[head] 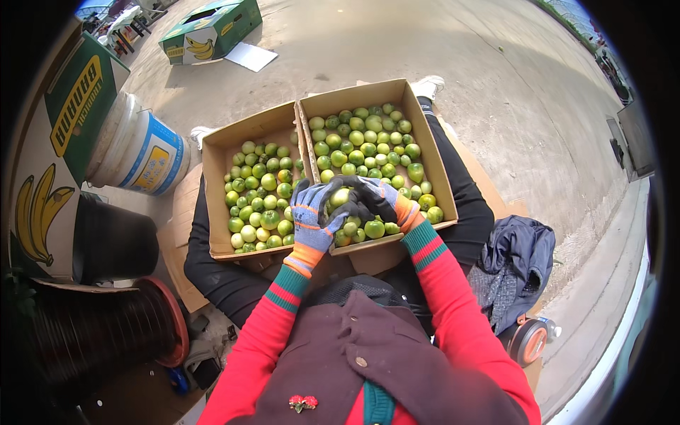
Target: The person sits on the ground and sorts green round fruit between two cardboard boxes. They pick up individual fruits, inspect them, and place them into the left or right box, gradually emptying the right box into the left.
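Two shallow cardboard boxes of small green tomatoes lie side by side between the outstretched legs. My left hand, in a blue-grey and black glove with an orange cuff, is over the inner walls where the left box and the right box meet. My right hand, gloved alike, reaches over the near part of the right box. A pale green tomato is held between the fingers of both hands. Dark glove fingertips partly cover it. Loose tomatoes lie around and below the hands.
To the left stand a banana carton, a white bucket, a black container and a large spool. Another banana carton lies ahead on the concrete floor. A dark jacket and a lidded container sit at right.
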{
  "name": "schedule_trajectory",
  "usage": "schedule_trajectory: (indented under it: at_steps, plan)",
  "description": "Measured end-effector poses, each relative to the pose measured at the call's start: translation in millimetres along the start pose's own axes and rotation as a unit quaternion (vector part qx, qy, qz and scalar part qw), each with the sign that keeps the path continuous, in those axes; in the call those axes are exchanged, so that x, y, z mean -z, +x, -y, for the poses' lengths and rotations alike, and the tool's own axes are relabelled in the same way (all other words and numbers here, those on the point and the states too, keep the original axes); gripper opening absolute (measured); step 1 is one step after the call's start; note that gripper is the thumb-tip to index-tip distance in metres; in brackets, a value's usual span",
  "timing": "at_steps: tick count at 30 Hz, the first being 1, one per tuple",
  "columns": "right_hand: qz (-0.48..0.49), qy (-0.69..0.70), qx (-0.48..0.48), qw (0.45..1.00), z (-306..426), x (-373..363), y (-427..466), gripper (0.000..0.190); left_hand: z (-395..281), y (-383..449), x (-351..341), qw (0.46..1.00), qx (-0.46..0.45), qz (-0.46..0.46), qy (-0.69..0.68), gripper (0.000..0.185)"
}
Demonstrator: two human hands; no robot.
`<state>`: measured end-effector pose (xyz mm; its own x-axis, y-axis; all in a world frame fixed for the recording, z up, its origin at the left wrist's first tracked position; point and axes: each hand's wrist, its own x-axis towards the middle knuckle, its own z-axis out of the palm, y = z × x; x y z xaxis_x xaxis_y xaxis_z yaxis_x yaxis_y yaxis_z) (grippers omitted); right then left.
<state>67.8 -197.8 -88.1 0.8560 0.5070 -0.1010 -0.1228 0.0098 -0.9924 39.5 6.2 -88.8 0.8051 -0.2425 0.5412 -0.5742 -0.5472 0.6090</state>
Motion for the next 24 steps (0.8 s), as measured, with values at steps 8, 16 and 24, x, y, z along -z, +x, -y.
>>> schedule_trajectory:
  at_steps: [8, 16, 24]
  plan:
    - [0.009, -0.574, -0.16, 0.803, -8.0, -16.8, 4.7, 0.051, 105.3, 21.7, 16.9, 0.735, 0.469, -0.175, -0.459, 0.033]
    - [-0.053, -0.534, -0.138, 0.833, 1.0, -24.3, 9.1, 0.052, 148.2, 60.9, 4.3, 0.718, 0.454, -0.138, -0.51, 0.04]
    - [-0.193, -0.352, -0.023, 0.916, -5.5, -19.0, 8.2, 0.041, 30.0, 9.8, 5.4, 0.967, 0.159, -0.008, -0.197, 0.05]
